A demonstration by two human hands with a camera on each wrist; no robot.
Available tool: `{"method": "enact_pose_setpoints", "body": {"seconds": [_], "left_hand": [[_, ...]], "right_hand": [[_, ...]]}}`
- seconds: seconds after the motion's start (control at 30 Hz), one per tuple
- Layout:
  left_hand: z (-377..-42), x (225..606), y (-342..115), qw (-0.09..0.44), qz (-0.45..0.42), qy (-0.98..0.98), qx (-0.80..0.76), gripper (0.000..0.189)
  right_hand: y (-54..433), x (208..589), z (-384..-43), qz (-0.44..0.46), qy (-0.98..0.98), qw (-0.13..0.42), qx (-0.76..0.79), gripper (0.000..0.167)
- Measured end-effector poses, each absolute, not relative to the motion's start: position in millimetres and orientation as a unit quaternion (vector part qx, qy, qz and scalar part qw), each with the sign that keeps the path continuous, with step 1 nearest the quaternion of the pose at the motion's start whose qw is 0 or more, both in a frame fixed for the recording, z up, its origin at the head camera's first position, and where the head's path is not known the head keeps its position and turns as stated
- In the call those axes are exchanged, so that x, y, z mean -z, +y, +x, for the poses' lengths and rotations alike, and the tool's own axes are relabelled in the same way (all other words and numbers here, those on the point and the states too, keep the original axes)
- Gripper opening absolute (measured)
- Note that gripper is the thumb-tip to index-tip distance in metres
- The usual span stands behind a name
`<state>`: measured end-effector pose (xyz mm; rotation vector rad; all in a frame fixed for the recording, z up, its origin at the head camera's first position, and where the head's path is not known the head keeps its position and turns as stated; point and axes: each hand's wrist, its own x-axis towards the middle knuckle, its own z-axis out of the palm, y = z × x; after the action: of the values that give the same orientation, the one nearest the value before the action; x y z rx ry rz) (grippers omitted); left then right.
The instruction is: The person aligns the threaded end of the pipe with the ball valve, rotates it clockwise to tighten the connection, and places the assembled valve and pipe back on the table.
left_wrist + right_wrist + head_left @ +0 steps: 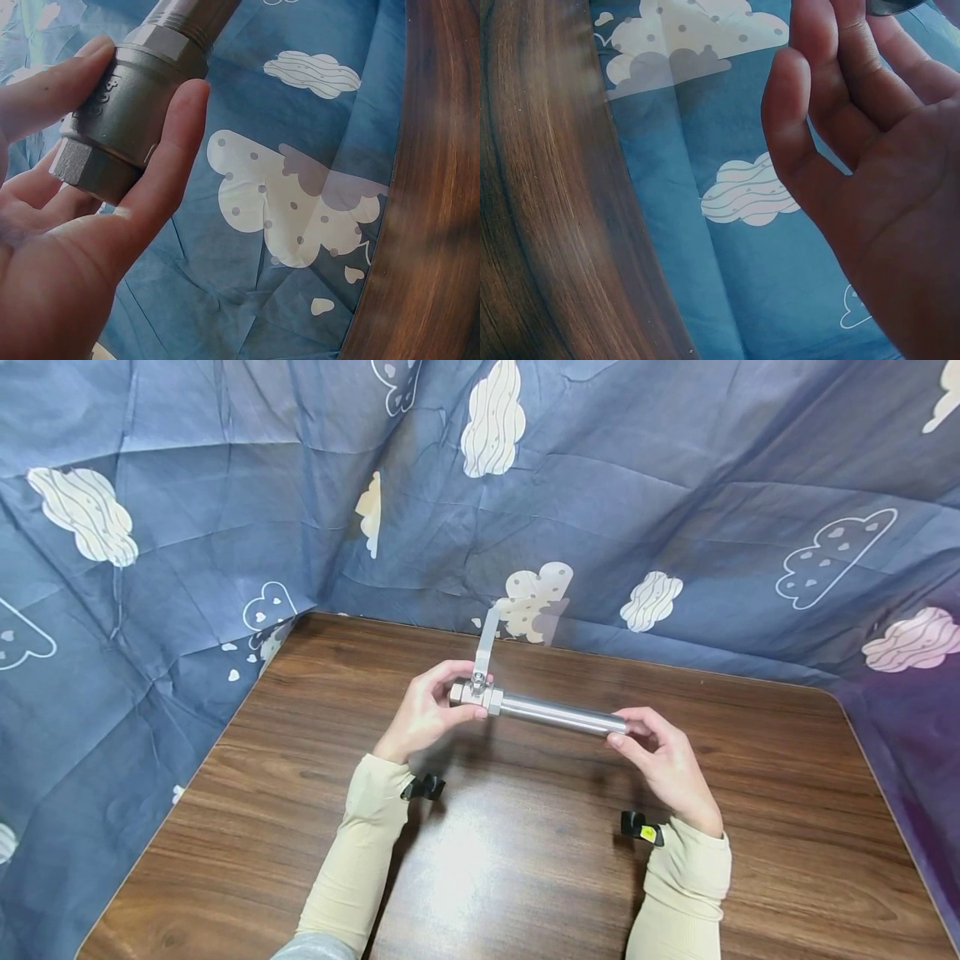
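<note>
My left hand grips a metal ball valve between thumb and fingers, above the table. Its flat lever handle points up and away from me. From the valve's right side a shiny steel pipe runs to the right. Some thread shows where the pipe meets the valve in the left wrist view. The pipe's far end is pinched by my right hand, thumb on the near side. Only a sliver of the pipe appears at the top of the right wrist view.
Beneath both hands lies a brown wood-grain table. A blue cloud-print cloth hangs behind it and along both sides. Black wrist mounts sit at both sleeve cuffs.
</note>
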<state>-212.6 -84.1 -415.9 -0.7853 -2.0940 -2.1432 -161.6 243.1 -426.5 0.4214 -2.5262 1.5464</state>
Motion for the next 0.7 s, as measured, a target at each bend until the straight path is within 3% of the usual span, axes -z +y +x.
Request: {"method": "enact_pose_setpoints", "body": {"seconds": [0.3,0.7], "left_hand": [[-212.6,416.7,-83.4,0.022,-0.252,-0.678,0.69,0.05],[-212.0,416.2,-83.8,0.023,-0.252,-0.677,0.691,0.051]], "right_hand": [[242.7,426.2,-162.4,0.144,-0.83,0.076,-0.534,0.025],[240.9,425.6,-161.3,0.191,-0.806,0.098,-0.551,0.053]]}}
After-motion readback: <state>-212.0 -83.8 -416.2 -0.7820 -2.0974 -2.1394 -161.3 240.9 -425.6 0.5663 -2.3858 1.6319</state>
